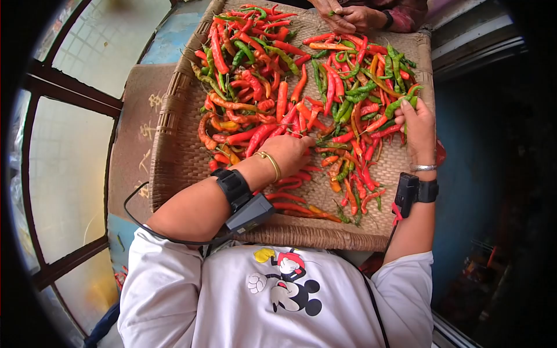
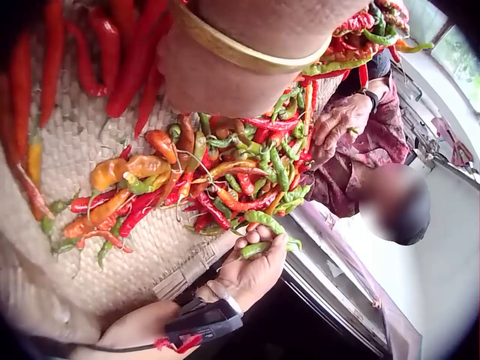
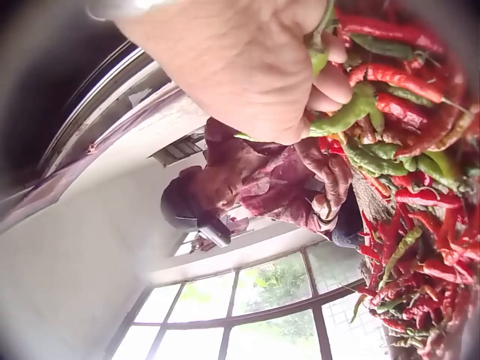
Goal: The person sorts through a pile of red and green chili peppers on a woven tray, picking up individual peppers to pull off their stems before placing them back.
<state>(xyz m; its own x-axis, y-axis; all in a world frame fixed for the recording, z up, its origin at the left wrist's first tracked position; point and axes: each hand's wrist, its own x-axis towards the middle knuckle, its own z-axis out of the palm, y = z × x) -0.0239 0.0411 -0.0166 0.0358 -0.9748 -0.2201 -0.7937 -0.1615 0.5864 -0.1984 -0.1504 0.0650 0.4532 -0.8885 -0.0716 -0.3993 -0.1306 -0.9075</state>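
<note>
My right hand (image 1: 419, 124) is at the right rim of the woven tray (image 1: 380, 223). Its thumb and fingers pinch a green chili pepper (image 3: 352, 112), and a second green chili (image 2: 256, 250) lies against the curled fingers. Over the middle of the tray, my left hand (image 1: 287, 152) reaches down among red chilies (image 1: 261, 136), back of the hand up. Its fingertips are mostly hidden, and I cannot tell whether they hold a chili. Red, orange and green chilies (image 1: 360, 98) lie heaped around both hands.
Another person's hands (image 1: 348, 17) are at the tray's far edge, with a small green piece between the fingers. A separate row of red chilies (image 1: 290, 203) lies near the front rim. Framed glass panes (image 1: 69, 168) stand at the left. A brown board (image 1: 136, 127) borders the tray.
</note>
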